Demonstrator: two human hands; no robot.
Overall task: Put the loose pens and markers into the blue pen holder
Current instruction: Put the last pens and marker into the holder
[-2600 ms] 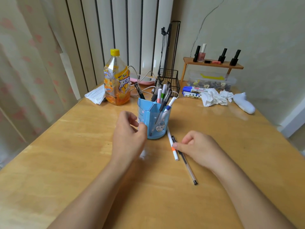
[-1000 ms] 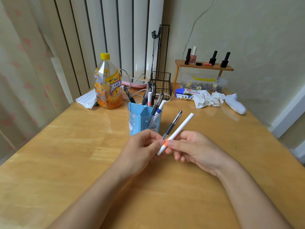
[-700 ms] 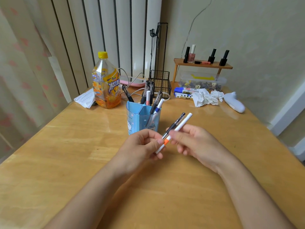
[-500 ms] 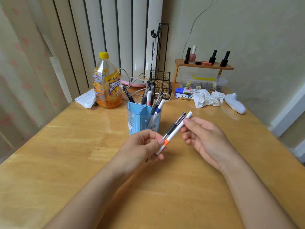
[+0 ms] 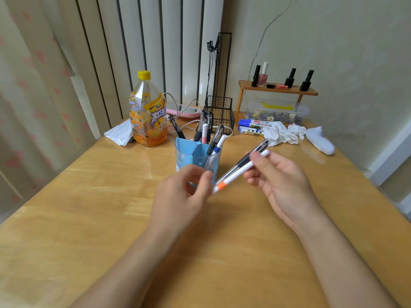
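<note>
Blue pen holder (image 5: 198, 157): both hands, left hand (image 5: 180, 196) and right hand (image 5: 281, 181), grip two pens (image 5: 241, 168) just before it; advise lowering tips-first into an open compartment.

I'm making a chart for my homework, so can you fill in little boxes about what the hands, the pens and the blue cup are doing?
left hand: pinches the lower ends of two pens
right hand: fingertips on the upper ends of the same pens
white pen: orange band, slanted, held above the table
black pen: alongside the white pen, also held
blue pen holder: upright behind the left hand, several pens already inside
table: wooden
blue markers: lying at the back, beside crumpled tissue
</note>
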